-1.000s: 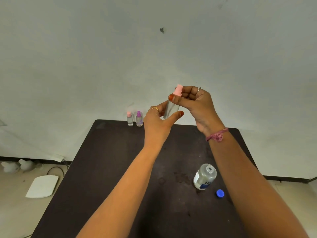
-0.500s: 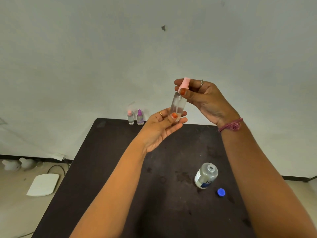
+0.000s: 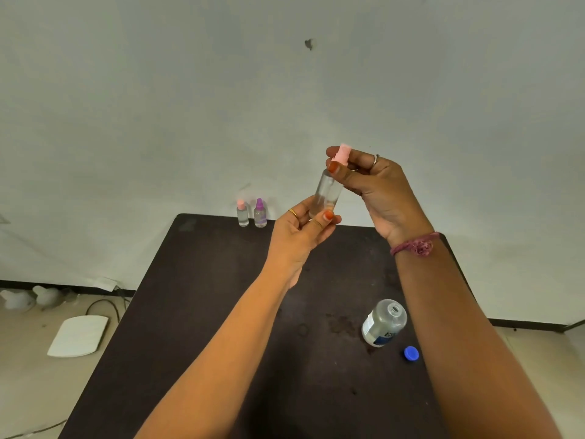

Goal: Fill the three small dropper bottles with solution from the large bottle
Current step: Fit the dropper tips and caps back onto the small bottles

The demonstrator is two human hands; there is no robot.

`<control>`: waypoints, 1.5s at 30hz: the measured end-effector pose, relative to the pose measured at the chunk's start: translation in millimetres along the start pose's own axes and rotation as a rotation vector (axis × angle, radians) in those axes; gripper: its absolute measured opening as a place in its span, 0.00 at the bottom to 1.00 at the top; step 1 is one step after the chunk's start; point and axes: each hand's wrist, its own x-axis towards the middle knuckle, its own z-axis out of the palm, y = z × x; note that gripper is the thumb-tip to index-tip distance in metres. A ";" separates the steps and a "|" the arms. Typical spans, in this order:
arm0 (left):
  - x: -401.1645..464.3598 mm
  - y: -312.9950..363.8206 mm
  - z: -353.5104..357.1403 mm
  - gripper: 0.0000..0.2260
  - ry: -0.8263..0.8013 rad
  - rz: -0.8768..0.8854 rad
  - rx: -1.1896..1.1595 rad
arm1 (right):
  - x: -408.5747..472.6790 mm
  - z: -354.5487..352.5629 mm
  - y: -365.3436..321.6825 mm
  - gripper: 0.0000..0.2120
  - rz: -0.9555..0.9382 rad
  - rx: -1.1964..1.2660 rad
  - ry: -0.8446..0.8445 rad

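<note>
1. two hands hold one small clear bottle (image 3: 326, 198) up over the far half of the table (image 3: 202, 312): our left hand (image 3: 300, 229) pinches its base between thumb and fingers, our right hand (image 3: 370, 182) curls round its pink cap (image 3: 342, 153).
2. we judge the bottle light, stiff and smooth-walled, so likely slippery if wet; the base pinch steadies it and the cap is the place to twist. whether it is glass or plastic we cannot tell, nor how full it is.
3. two more small bottles, one pink-capped (image 3: 242, 213) and one purple-capped (image 3: 260, 214), stand just beside each other at the table's far edge, near the wall, well apart from our hands.
4. the big bottle (image 3: 384, 323) stands uncapped near the right edge, under our right forearm; its blue cap (image 3: 411, 354) lies just beside it.
5. we reckon the open big bottle is the hazard: a dropped right arm could knock it over and spill it.
6. dark marks on the tabletop near it may be wet patches.
7. off the table, a white pad (image 3: 79, 335) and a cable (image 3: 101, 307) lie on the floor at left, out of our way.
</note>
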 end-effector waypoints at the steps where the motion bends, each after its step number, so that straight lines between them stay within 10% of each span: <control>1: 2.4 -1.2 -2.9 0.17 -0.014 -0.006 -0.029 | 0.7 0.9 0.8 0.11 -0.003 -0.015 -0.006; 8: 21.0 -7.9 -22.4 0.15 -0.053 -0.044 -0.147 | 0.6 4.6 31.2 0.28 0.087 -0.239 -0.023; 22: 59.5 -33.1 -77.0 0.18 -0.050 -0.141 -0.011 | 20.7 50.5 112.7 0.15 0.211 -0.163 0.113; 45: 131.9 -80.3 -215.5 0.08 0.435 -0.386 0.304 | 123.0 108.7 309.0 0.19 0.471 -0.435 0.359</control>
